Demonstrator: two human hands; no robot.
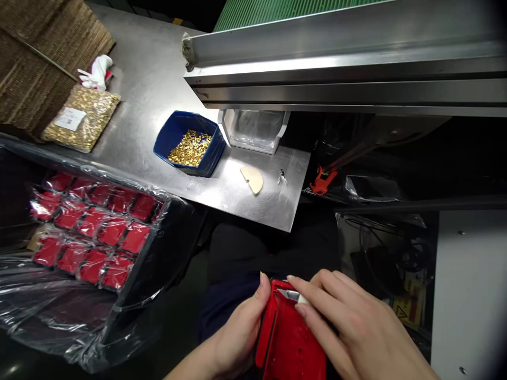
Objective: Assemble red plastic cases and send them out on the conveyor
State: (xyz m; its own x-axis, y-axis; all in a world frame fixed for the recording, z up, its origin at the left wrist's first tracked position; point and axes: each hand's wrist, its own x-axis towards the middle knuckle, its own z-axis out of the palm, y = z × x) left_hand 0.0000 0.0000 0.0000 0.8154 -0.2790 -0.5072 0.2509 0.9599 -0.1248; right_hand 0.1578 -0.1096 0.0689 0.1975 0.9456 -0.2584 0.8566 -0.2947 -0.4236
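Red case [291,343] glossy, hinged | left hand [237,332] fingers grasp it | right hand [356,327] fingers pinch metal clip [291,294]

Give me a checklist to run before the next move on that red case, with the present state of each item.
1. Left hand grips the red case along its left edge: ok.
2. Right hand fingers rest on the small metal piece at the case's top: ok.
3. Metal piece fully seated in the case: cannot tell, fingers cover it.
4. Blue bin on the steel table holds gold parts: ok.
5. Black tray of bagged red cases sits at the left, plastic liner open: ok.
6. Case supported from below: cannot tell, its lower end is out of frame.
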